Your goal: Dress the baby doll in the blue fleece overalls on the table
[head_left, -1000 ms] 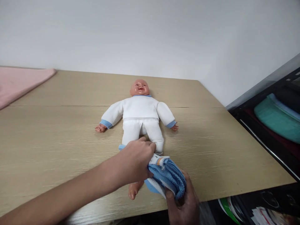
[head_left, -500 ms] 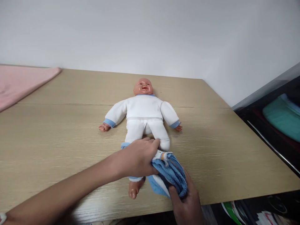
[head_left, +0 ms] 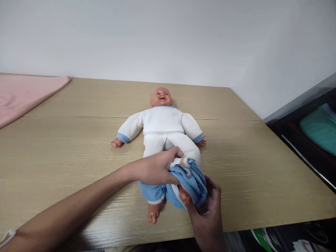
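A baby doll [head_left: 162, 119] in a white top with blue cuffs lies on its back, head away from me. Blue terry trousers [head_left: 193, 178] with a white, orange-marked band are bunched around its lower leg on the right. The other trouser leg is around the left-side leg, with the bare foot [head_left: 155, 211] out. My left hand [head_left: 162, 166] is closed on the bunched trousers from above. Around their lower right side curls my right hand [head_left: 207, 211], thumb by the doll's right-side foot [head_left: 184, 196], which shows in the opening.
The doll lies on a wooden table [head_left: 65, 154]. A pink cloth [head_left: 26, 94] covers the table's far left corner. Right of the table is a dark shelf with a green cloth [head_left: 319, 126]. Below the front edge are various items.
The bunched trouser leg has moved up the doll's right-side leg, and the foot now shows through its opening. That leg has bent outward. Both hands have shifted slightly away from me.
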`<state>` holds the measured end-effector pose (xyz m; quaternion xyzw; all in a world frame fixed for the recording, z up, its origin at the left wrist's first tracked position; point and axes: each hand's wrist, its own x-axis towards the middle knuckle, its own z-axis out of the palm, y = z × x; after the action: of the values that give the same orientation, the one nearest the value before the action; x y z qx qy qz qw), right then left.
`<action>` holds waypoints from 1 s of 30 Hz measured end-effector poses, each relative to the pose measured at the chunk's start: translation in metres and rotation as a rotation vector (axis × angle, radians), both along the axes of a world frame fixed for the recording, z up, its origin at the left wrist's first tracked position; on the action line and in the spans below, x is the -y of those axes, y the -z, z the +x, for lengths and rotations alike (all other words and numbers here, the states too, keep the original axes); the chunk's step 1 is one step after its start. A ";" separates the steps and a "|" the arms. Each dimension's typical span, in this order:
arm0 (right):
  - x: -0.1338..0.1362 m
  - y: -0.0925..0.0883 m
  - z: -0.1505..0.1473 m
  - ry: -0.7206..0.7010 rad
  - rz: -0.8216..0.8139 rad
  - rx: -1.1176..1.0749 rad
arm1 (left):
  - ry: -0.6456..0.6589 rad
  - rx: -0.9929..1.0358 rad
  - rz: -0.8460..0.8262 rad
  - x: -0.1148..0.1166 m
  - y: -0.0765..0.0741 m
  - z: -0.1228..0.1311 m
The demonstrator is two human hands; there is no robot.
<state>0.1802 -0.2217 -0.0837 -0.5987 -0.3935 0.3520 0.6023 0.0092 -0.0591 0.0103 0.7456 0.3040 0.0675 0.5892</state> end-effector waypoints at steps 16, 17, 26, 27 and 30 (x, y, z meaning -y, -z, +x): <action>-0.055 -0.037 0.067 -0.413 0.170 0.555 | 0.243 0.083 0.349 -0.018 -0.001 -0.008; -0.057 -0.039 0.070 -0.458 0.172 0.560 | 0.231 0.069 0.336 -0.018 -0.002 -0.008; -0.062 -0.034 0.098 -0.740 0.246 0.722 | 0.213 -0.042 0.370 -0.008 -0.009 -0.009; -0.063 -0.031 0.100 -0.740 0.242 0.720 | 0.213 -0.038 0.361 -0.008 -0.008 -0.010; -0.064 -0.030 0.103 -0.749 0.229 0.680 | 0.214 -0.012 0.320 -0.011 -0.004 -0.011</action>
<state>0.2831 -0.1577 -0.0536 -0.4275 -0.7905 0.2837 0.3346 -0.0021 -0.0477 0.0139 0.8582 0.2118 0.0475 0.4651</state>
